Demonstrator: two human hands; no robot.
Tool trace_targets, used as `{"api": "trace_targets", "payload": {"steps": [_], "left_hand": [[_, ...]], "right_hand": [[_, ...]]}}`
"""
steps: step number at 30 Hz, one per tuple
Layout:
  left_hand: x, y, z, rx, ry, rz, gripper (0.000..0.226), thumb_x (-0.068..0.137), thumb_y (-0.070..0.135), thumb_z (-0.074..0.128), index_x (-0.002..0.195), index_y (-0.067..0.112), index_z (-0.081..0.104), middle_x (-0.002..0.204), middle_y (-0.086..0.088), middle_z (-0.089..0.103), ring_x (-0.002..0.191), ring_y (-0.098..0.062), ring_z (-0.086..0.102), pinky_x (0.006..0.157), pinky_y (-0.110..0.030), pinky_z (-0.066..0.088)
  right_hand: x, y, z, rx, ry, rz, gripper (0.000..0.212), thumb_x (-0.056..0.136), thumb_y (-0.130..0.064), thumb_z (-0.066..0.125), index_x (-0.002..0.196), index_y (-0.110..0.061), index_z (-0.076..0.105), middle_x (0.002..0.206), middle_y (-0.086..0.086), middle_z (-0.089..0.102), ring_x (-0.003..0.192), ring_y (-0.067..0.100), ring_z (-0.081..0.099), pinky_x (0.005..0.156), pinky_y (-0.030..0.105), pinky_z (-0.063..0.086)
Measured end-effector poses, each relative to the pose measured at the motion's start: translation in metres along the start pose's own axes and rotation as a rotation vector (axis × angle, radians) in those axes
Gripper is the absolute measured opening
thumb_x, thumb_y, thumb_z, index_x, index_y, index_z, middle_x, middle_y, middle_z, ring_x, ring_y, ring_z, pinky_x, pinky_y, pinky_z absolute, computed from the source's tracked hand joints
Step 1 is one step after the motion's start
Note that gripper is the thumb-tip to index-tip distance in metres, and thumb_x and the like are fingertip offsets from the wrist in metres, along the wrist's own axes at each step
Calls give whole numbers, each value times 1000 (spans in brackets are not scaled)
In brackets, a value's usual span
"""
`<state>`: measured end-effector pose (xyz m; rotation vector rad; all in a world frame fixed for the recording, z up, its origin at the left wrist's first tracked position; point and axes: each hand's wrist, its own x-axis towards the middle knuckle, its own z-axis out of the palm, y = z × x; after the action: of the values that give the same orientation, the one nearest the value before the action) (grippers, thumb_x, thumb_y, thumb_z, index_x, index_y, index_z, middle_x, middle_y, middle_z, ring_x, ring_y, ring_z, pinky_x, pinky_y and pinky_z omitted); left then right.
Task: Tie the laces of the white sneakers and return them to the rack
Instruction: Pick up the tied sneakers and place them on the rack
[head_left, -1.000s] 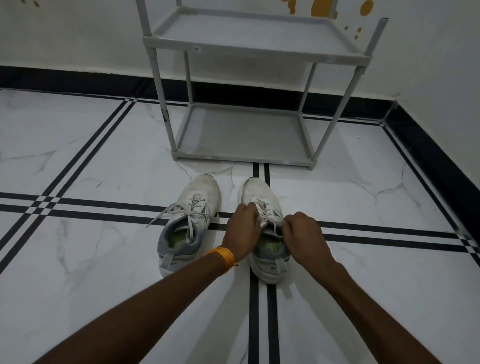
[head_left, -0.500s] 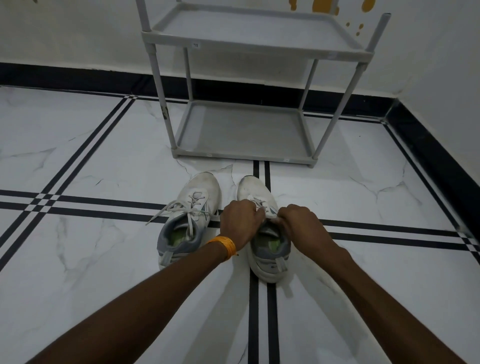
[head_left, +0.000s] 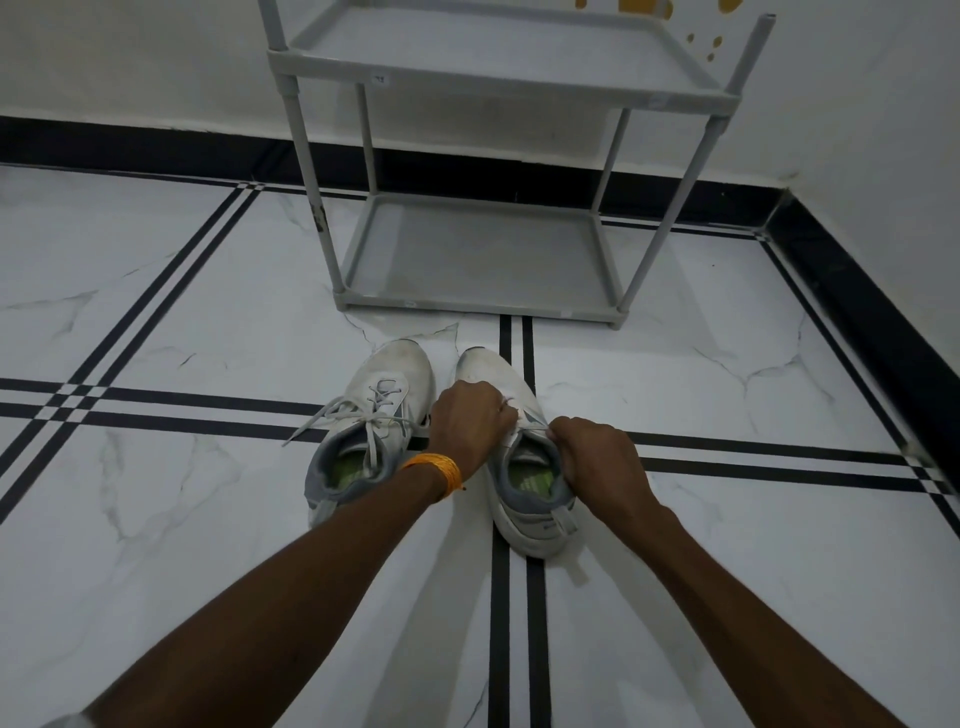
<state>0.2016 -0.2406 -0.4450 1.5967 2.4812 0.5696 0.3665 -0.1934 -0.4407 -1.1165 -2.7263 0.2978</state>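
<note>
Two white sneakers stand side by side on the floor, toes toward the rack. The left sneaker (head_left: 387, 387) has loose laces trailing out to its left. Over the right sneaker (head_left: 530, 512), my left hand (head_left: 467, 423) pinches a lace above the tongue. My right hand (head_left: 597, 462) grips the other lace at the shoe's right edge, beside the collar. The lace runs taut between my hands; the knot area is hidden under my fingers. An orange band circles my left wrist.
A grey two-shelf rack (head_left: 483, 306) stands just beyond the shoes against the white wall, both shelves bare. The marble floor has black stripe lines. A black skirting runs along the back and right walls (head_left: 857, 291).
My hands have drawn slightly apart on the right sneaker's laces, the right hand moving back toward the collar. The left sneaker has not moved.
</note>
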Motion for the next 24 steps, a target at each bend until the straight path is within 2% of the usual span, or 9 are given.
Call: {"api": "trace_targets", "payload": {"steps": [4,7,10,12,14,16,19,21,24], "left_hand": [[-3,0,-2,-15,15,37,36,91,32,49,61,14,56,56,-5,52,54,-19,49,55,-29,34],[-7,-6,-16,-49,23,62,38,95,45,46,78,15,62,70,-2,57,65,-19,54,60,-28,37],[-10,-34,-45,-200,52,49,33,90,45,52,109,20,61,104,-2,61,88,-19,57,76,-31,44],[-11,-64,-68,-268,54,-50,49,77,44,56,121,21,56,119,-3,58,99,-20,56,83,-32,44],[-13,-98,-86,-242,-74,-208,69,68,48,57,130,20,49,125,-8,53,103,-23,54,83,-32,44],[-20,-125,-92,-171,-302,-351,81,70,50,66,138,17,39,131,-14,46,113,-32,53,86,-38,46],[-37,-140,-78,-109,-495,-383,72,79,36,73,135,10,36,126,-19,55,108,-34,58,83,-38,52],[-44,-138,-63,-90,-399,-365,54,84,24,66,128,6,41,118,-20,62,101,-34,61,76,-33,46],[-43,-124,-50,-144,-220,-347,39,88,15,56,123,2,46,111,-20,65,94,-33,61,75,-32,41]], "right_hand": [[-2,5,0,43,6,-1,21,94,-30,56,94,-11,64,89,11,71,77,28,64,66,29,40],[-7,10,-2,118,19,67,26,99,-36,44,95,-17,62,85,4,71,74,23,64,65,30,47],[-8,7,-5,369,-86,216,39,92,-54,46,115,-25,57,97,-5,65,90,20,65,73,35,55],[-4,2,-8,557,-183,345,58,83,-61,55,129,-27,48,106,-5,57,98,21,63,80,41,56],[2,-4,-8,521,-253,372,60,80,-54,65,127,-20,48,106,-2,55,96,22,59,78,36,52],[8,-7,-4,426,-266,370,50,79,-47,68,113,-14,53,103,3,62,89,22,60,73,35,53],[14,-11,3,383,-296,376,31,82,-35,63,100,-10,55,96,9,62,77,20,59,56,31,52],[17,-17,11,364,-292,353,22,85,-27,58,94,-8,51,94,11,60,75,22,55,54,29,42],[20,-24,23,314,-206,296,19,90,-21,55,95,-3,52,97,19,61,82,27,54,66,29,36]]}}
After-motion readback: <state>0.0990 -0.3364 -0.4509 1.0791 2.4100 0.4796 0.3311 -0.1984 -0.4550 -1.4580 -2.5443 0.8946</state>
